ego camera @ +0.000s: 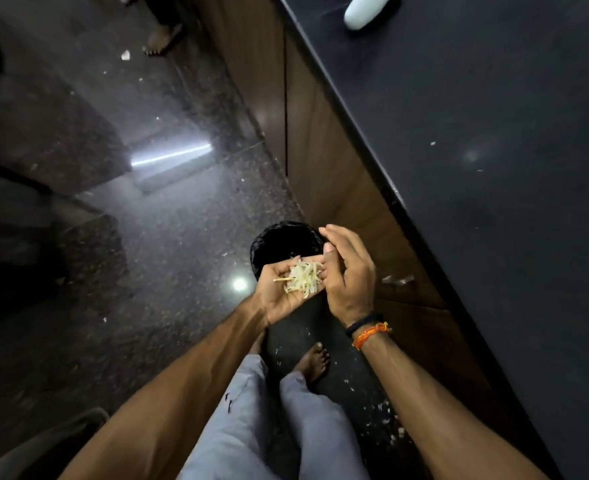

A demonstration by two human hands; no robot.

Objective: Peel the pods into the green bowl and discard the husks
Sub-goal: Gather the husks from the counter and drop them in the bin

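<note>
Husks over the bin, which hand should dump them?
Left, probably. The left hand cups the husks palm-up just over the black-lined bin; tipping it drops them in. The right hand stands open beside the pile, holding nothing.

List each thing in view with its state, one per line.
Left hand: palm up, cupped, carrying the husks above the bin.
Husks: a loose pale pile on the left palm, not yet dropped.
Right hand: fingers straight, edge against the pile.
Bin: black-lined, open, on the floor under the hands.
Floor: dark, glossy, scattered with pale scraps.
White bottle: lying on the dark counter.
</note>
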